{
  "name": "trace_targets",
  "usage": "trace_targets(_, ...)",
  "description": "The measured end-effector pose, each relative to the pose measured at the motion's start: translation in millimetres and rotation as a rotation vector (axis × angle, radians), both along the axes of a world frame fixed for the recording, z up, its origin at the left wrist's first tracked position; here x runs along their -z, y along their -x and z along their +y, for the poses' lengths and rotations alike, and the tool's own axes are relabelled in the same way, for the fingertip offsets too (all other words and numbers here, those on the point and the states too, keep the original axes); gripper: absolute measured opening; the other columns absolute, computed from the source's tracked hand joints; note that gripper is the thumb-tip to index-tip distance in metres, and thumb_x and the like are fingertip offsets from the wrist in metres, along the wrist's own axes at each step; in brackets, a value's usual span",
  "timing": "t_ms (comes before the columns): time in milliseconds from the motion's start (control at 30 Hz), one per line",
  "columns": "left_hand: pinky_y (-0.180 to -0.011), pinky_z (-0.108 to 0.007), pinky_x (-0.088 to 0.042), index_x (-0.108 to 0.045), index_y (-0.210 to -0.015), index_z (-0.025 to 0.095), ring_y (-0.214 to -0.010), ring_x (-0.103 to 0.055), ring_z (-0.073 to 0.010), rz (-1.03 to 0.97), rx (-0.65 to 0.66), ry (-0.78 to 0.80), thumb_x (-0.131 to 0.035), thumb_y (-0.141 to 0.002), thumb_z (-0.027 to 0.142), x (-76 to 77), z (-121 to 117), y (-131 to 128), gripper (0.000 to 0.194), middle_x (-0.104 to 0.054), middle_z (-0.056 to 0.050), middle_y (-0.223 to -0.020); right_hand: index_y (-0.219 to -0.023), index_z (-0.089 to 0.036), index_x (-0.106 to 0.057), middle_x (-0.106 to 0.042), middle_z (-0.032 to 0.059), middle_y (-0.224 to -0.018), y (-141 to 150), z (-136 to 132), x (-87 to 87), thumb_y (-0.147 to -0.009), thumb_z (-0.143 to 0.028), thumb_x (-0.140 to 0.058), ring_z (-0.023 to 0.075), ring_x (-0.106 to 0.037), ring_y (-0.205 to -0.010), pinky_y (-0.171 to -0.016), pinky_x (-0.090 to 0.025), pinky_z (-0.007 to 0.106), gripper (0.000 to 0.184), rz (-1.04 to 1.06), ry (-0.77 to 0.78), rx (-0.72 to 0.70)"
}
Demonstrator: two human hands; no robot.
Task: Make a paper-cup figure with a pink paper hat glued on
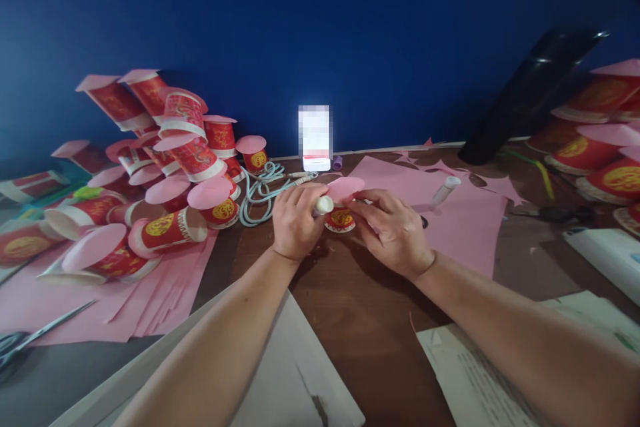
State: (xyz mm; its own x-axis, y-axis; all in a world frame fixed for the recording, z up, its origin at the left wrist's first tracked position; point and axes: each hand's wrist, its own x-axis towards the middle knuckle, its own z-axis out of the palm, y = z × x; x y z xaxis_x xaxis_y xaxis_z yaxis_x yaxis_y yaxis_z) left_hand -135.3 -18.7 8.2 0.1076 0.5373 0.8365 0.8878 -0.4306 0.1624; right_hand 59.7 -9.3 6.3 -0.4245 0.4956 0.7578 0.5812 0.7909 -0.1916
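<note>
My left hand (295, 220) is closed around a white glue stick (323, 205), its tip pointing right toward a small red paper cup (341, 219) with a gold emblem. A pink paper disc (345, 188) sits on top of that cup. My right hand (390, 230) is curled around the cup's right side, fingers pressed on the cup and the disc's edge. Both hands hover over the brown table (350, 307) just in front of a large pink paper sheet (465, 220).
A heap of red cups capped with pink discs (165, 167) fills the left; more stand at the right (600, 160). A glue cap (445, 190), a coiled cable (260, 190), a lit phone (316, 137), scissors (35, 337), papers (480, 373) and a black tube (530, 93) lie around.
</note>
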Motion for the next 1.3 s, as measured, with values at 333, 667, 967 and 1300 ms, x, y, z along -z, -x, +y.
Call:
trace_targets(333,-0.089,-0.033,-0.043,-0.064,-0.098,0.021,-0.097,-0.063,-0.0195,-0.031,0.020,0.000,-0.055,-0.086,0.027,0.4,0.3,-0.1,0.015,-0.071,-0.005,-0.101,-0.127,-0.022,-0.055,-0.061,0.0060,-0.090,1.0,0.5,4.2,-0.083,-0.014,-0.056,0.0200,-0.056,-0.084,-0.070,-0.046,0.034,0.045,0.000,-0.067,0.038)
trace_targets(667,-0.086,-0.032,-0.044,-0.064,-0.096,0.020,-0.092,-0.064,-0.0192,-0.031,0.016,-0.036,-0.061,-0.083,0.026,-0.5,0.7,-1.7,0.014,-0.072,-0.004,-0.099,-0.130,-0.020,-0.055,-0.060,0.0076,-0.091,1.5,-4.9,-1.6,-0.088,-0.024,-0.052,0.0202,-0.054,-0.079,-0.074,-0.039,0.036,0.043,-0.242,-0.047,0.098)
trace_targets(967,-0.085,-0.032,-0.044,-0.064,-0.096,0.019,-0.091,-0.064,-0.0190,-0.006,0.015,-0.043,-0.060,-0.084,0.026,-1.4,0.3,-2.0,0.014,-0.072,-0.005,-0.098,-0.131,-0.020,-0.055,-0.065,0.0081,-0.103,-1.4,-2.2,-3.4,-0.088,-0.021,-0.052,0.0208,-0.060,-0.090,-0.079,-0.040,0.037,0.043,-0.224,-0.058,0.024)
trace_targets(1300,-0.085,-0.032,-0.044,-0.064,-0.095,0.019,-0.091,-0.064,-0.0188,-0.001,0.027,-0.051,-0.058,-0.085,0.026,-1.8,0.0,-1.4,0.013,-0.072,-0.005,-0.097,-0.129,-0.023,-0.057,-0.067,0.0059,-0.105,-3.9,-0.2,-2.6,-0.086,-0.019,-0.055,0.0198,-0.063,-0.091,-0.079,-0.040,0.037,0.043,-0.183,-0.094,-0.040)
